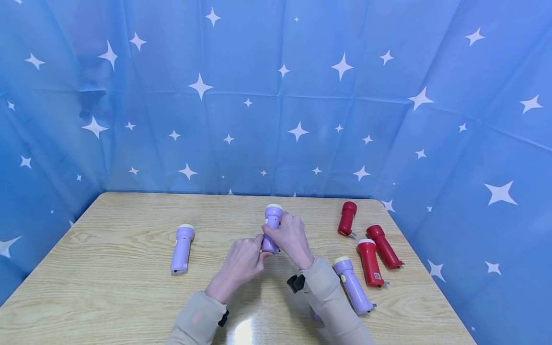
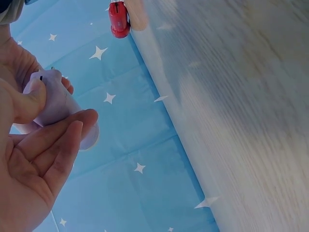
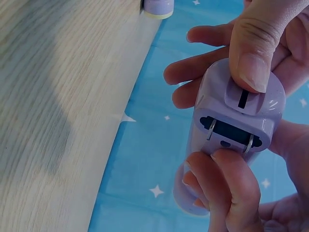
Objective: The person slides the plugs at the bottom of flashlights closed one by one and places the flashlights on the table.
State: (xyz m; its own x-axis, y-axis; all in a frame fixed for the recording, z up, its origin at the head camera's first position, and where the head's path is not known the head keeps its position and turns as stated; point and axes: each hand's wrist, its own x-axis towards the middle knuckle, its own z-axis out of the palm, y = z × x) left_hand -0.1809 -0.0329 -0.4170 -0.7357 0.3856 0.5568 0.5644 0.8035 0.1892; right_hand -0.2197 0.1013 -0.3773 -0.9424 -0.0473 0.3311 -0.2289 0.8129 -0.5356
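Left of centre, a lone purple flashlight (image 1: 181,251) lies on the table (image 1: 108,287). The left hand (image 1: 241,262), angled up from the bottom edge, pinches the base of the held purple flashlight (image 1: 272,221) at centre, head toward the top. The right hand (image 1: 292,238), slanting in from lower right, grips its body, thumb laid across. Red flashlights (image 1: 371,265) lie farther right.

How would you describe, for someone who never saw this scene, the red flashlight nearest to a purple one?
Over the wooden table, find the right sleeve. Right of it lies a purple flashlight, and just beyond that, the red flashlight. Unlike both darker red flashlights, it shows a white rim.
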